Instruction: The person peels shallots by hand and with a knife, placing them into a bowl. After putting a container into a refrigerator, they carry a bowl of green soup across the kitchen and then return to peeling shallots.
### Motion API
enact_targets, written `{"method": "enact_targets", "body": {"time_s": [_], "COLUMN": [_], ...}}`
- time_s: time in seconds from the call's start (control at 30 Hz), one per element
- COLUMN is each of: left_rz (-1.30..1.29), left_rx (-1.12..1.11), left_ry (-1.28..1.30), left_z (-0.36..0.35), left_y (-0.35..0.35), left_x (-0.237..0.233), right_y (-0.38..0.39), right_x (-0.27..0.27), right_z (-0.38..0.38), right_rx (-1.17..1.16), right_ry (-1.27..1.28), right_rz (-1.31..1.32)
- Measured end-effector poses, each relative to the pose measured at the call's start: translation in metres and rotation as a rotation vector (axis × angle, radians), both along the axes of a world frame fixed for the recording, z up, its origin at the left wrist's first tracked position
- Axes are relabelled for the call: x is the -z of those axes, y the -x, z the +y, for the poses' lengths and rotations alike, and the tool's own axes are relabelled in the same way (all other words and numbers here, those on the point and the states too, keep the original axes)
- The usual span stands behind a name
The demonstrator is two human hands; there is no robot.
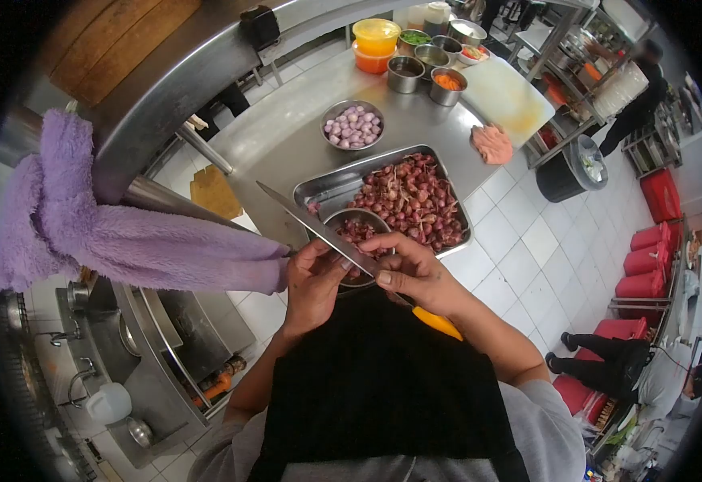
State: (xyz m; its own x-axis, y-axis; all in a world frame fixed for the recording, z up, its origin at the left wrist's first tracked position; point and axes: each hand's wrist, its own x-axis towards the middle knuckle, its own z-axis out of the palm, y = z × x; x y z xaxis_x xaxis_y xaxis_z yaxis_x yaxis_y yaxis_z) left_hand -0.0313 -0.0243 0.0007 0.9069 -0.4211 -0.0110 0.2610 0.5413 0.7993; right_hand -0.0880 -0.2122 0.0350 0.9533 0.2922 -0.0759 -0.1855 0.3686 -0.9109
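Note:
My right hand (419, 277) is closed on a knife (319, 228) with a long steel blade and a yellow handle. The blade slants up to the left, across the front of my left hand (315, 281). My left fingers are pinched together close to the blade; whatever they hold is hidden. Beneath both hands is a round metal bowl (335, 218) with reddish peelings (354, 231) in it. It stands partly in a rectangular steel tray (309, 191) heaped with unpeeled red shallots (415, 197). Beyond the tray a metal bowl (327, 138) holds peeled shallots (354, 126).
A crumpled pink cloth (491, 145) lies at the steel table's (279, 149) right edge, near a white cutting board (512, 96). Tubs and metal pots (406, 74) stand at the back. A purple towel (166, 245) hangs left. Another person (616, 361) stands at right.

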Motion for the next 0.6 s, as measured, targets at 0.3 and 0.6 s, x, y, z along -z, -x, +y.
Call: {"method": "enact_targets", "body": {"time_s": [0.3,0.6], "left_rz": [0.110,0.030], "left_rx": [0.095,0.082], "left_ry": [0.061,0.001], "left_z": [-0.003,-0.001], "left_y": [-0.005,-0.009], "left_x": [-0.003,0.003], "right_y": [-0.003,-0.006], "right_x": [-0.004,0.003], "right_z": [-0.007,-0.012], "right_rx": [-0.024,0.056], "right_ry": [-0.116,-0.188], "right_rz": [0.180,0.264]}}
